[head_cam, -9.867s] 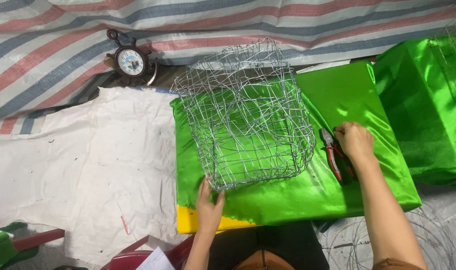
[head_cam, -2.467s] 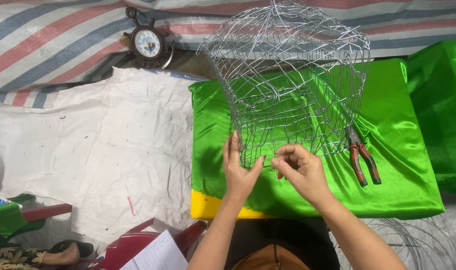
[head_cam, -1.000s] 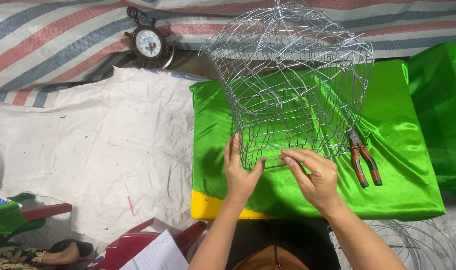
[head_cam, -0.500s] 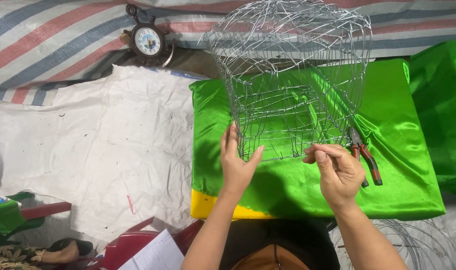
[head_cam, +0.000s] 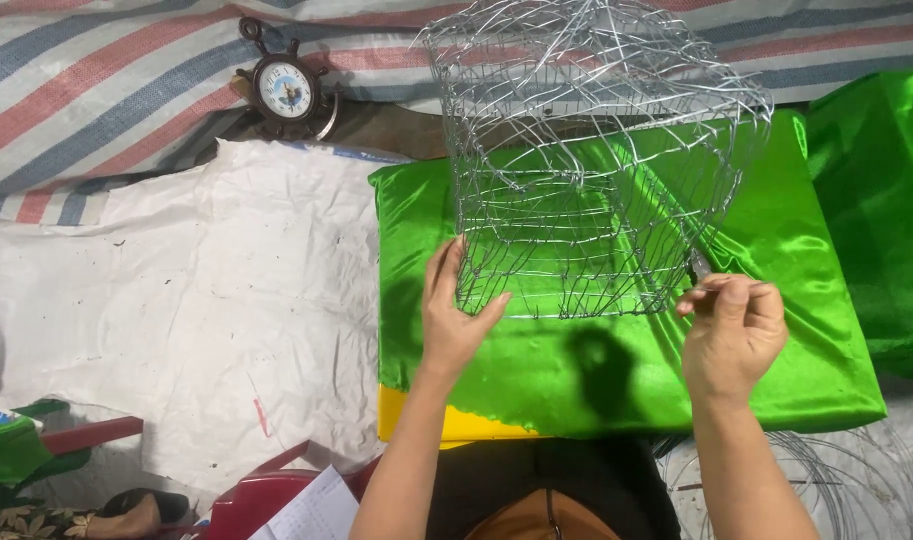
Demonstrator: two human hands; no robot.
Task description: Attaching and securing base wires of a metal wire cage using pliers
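Wire cage (head_cam: 592,160) on cushion (head_cam: 777,270)

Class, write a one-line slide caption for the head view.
Left hand steadies a wire cage on green cloth while right hand pinches at its lower corner.
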